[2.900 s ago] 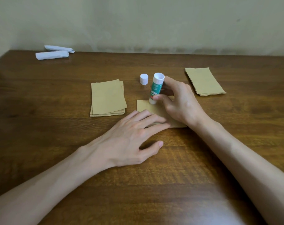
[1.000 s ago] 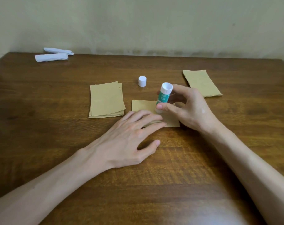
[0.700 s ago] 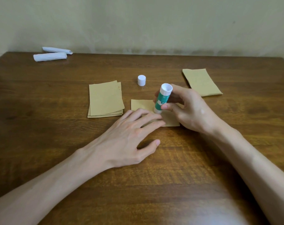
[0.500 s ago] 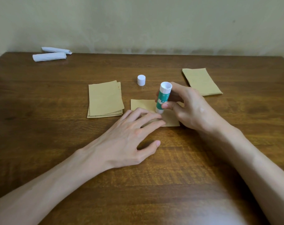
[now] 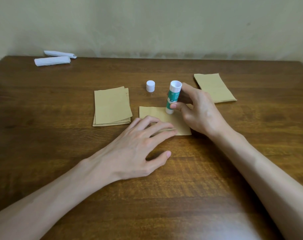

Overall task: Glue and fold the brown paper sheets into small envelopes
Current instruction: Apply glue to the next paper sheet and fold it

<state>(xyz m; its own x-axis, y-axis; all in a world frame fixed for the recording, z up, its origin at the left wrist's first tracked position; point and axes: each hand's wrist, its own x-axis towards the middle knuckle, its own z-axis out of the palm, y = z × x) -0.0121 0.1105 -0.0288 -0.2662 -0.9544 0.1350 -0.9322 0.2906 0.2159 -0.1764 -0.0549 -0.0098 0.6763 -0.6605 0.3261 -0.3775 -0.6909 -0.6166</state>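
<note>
Left hand (image 5: 138, 144) flat, fingers spread, pressing sheet (image 5: 181, 125) to table (image 5: 60, 153). Right hand (image 5: 199, 113) pinches glue stick (image 5: 172, 99), tip down on sheet. Cap (image 5: 150, 86) nearby.

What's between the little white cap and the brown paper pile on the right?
The head view shows the green glue stick there, gripped by the right hand.
</note>
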